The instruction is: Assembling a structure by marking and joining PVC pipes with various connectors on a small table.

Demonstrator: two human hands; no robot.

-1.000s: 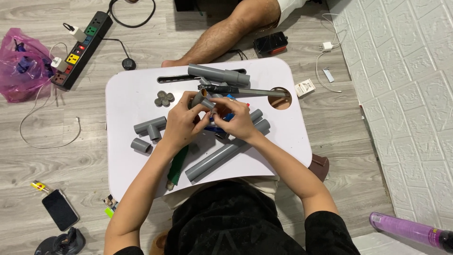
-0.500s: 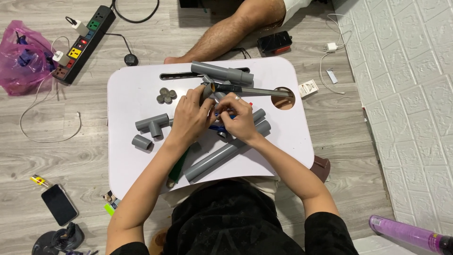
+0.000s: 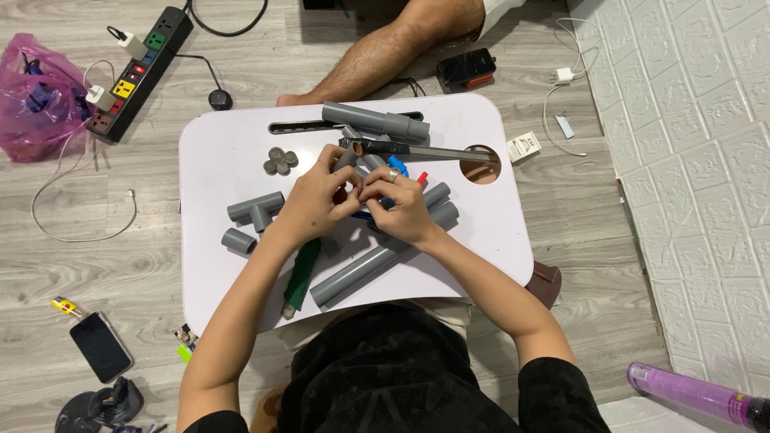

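My left hand (image 3: 317, 200) and my right hand (image 3: 397, 210) meet over the middle of the white lap table (image 3: 233, 152), fingers closed together on a small grey pipe fitting (image 3: 357, 163) between them. The exact grip is hidden by my fingers. Under my right hand lie long grey pipes (image 3: 377, 256) and a blue-handled tool (image 3: 399, 168). A grey tee fitting (image 3: 257, 210) and a short grey coupling (image 3: 238, 240) lie left of my left hand. A green-handled tool (image 3: 301, 273) lies beneath my left forearm.
A long grey pipe (image 3: 373, 122) and a metal tool (image 3: 425, 152) lie at the table's far side, small grey caps (image 3: 280, 161) near them. Another person's leg (image 3: 377, 56) rests beyond the table. A power strip (image 3: 140, 68), pink bag (image 3: 36, 92) and phone (image 3: 100, 346) lie on the floor at left.
Both hands stay together on the fitting, shifting only slightly. The view has moved a little.
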